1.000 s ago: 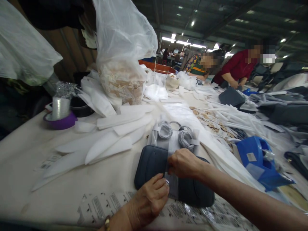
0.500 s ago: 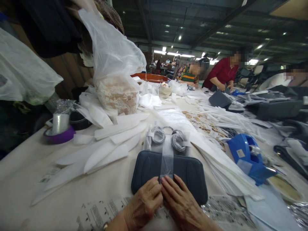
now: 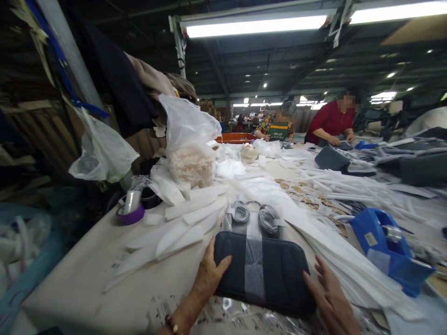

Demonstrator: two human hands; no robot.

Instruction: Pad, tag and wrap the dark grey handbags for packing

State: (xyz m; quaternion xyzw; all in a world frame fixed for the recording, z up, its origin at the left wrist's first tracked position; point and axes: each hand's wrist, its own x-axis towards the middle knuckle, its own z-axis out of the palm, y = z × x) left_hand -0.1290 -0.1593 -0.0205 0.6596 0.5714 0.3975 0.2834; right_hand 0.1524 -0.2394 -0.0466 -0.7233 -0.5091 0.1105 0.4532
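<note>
A dark blue padded cushion [image 3: 279, 265] with rounded corners and stitched curves lies in front of me on the table. A translucent strip [image 3: 254, 274] runs across its middle. Beyond its far edge are two grey coiled cords [image 3: 268, 218], tied with clear tape. My left hand [image 3: 207, 274] grips the cushion's left end, thumb on top and fingers along the side. At the right end my right hand [image 3: 330, 295] has its fingers stretched and apart, the thumb side touching the edge. Printed clear plastic film [image 3: 230, 309] shows under the near edge.
White foam sheets [image 3: 185, 232] lie on the left, with a purple tape roll [image 3: 131, 215] behind them. Long white sheets [image 3: 335, 251] and a blue tape dispenser [image 3: 387, 246] are on the right. A bag-covered box [image 3: 192, 167] stands farther back. A co-worker in red [image 3: 330, 121] works across the table.
My hands have parted from the strip at the cushion's middle and moved out to its two ends. The camera view has tilted up and turned left.
</note>
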